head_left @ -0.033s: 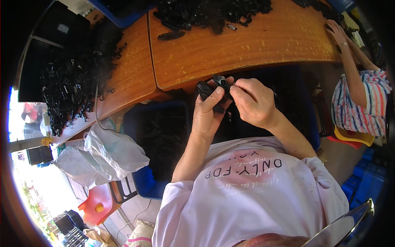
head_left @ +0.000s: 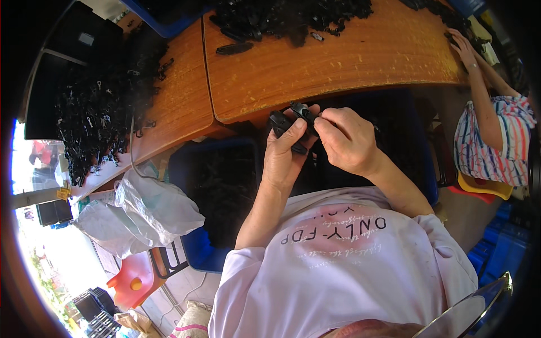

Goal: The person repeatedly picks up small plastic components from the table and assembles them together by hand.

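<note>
While the pale shirt [head_left: 338, 265] with its dark lettering fills the near edge, both forearms rise from it and meet just short of the table. Left hand [head_left: 284, 155] is wrapped around a black plastic part [head_left: 280, 125], thumb and fingers clamped on it. Right hand [head_left: 346, 141] sits touching it on the right, fingertips pinching a smaller black piece [head_left: 301, 110] at the top of that part (whether the two pieces are already joined, I cannot tell). Both grips closed, held just below the wooden table [head_left: 338, 62] edge.

Under the hands, a blue bin [head_left: 194, 163] holds a dark mass of similar parts. Left of the left forearm, a crumpled white plastic bag [head_left: 141, 211] sags off the table's corner, and below it a red-orange container [head_left: 132, 281] with a yellow cap. A small yellow tag [head_left: 63, 193] hangs near the table's left edge.

Beyond the hands, bare wood, then a lone black piece [head_left: 234, 49] lying flat. Further out, a heap of black parts [head_left: 282, 17] spreads along the far side, and a second heap [head_left: 101, 107] covers the table well to the left.

Far right, another person in a striped top [head_left: 499, 141] reaches a hand [head_left: 465, 48] onto the table.
</note>
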### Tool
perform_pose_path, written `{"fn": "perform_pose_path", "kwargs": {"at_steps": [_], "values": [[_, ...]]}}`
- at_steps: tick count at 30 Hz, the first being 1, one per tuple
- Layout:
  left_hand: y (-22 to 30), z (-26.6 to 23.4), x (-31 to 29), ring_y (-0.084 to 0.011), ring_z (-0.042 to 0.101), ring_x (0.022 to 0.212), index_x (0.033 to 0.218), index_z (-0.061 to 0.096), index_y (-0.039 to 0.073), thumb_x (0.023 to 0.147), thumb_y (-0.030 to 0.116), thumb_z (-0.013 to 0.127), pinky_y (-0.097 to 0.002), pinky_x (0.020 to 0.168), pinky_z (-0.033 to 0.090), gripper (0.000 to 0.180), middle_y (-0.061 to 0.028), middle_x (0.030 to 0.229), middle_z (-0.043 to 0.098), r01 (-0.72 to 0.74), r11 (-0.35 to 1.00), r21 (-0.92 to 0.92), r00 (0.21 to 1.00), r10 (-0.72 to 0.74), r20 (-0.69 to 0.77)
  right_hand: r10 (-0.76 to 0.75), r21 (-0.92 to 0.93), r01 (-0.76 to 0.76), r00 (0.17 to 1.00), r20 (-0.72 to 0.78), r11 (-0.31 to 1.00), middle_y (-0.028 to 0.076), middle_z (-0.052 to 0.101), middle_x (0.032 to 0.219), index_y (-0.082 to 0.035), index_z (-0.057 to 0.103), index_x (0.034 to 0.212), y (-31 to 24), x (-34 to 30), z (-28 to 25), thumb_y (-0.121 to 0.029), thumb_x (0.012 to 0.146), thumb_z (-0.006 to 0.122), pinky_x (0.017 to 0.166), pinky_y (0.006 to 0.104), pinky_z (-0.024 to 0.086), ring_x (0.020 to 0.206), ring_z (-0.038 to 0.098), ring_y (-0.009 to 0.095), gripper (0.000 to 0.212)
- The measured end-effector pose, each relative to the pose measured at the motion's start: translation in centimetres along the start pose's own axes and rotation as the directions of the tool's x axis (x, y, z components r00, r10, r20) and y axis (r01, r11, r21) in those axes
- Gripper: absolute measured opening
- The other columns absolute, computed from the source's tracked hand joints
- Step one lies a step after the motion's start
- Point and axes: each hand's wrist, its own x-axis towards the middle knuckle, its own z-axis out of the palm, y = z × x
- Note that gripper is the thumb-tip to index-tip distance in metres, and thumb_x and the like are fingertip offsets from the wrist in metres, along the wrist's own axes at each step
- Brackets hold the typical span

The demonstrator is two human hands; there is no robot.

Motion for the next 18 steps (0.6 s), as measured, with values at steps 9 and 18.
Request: {"fn": "perform_pose_path", "kwargs": {"at_steps": [9,18], "values": [[0.8,-0.2,0.5,-0.0216,0.071,0.082,0.114,0.061,0.001,0.100,0.015,0.067,-0.0341,0.072,0.059,0.020,-0.0126,0.100,0.071,0.033,0.993,0.113,0.999,-0.032,-0.009,0.103,0.228,-0.117,0.992,0.072,0.967,0.008,0.071,0.097,-0.006,0.071,0.097,1.4,2.2,-1.4,0.001,0.081,0.074,0.066,0.0375,0.056,0.080,0.067,0.029,0.018],[1.6,-0.4,0.3,-0.0191,0.063,0.054,0.103,0.065,-0.002,0.098,0.017,0.068,-0.0278,0.046,0.048,0.019,-0.0103,0.077,0.066,0.172,0.974,0.147,0.985,-0.175,0.008,-0.107,0.365,0.009,0.963,0.248,0.931,0.000,0.071,0.096,-0.010,0.073,0.086,2.2,2.9,-1.4,0.006,0.066,0.077,0.070,0.0344,0.056,0.090,0.062,0.025,0.026]]}}
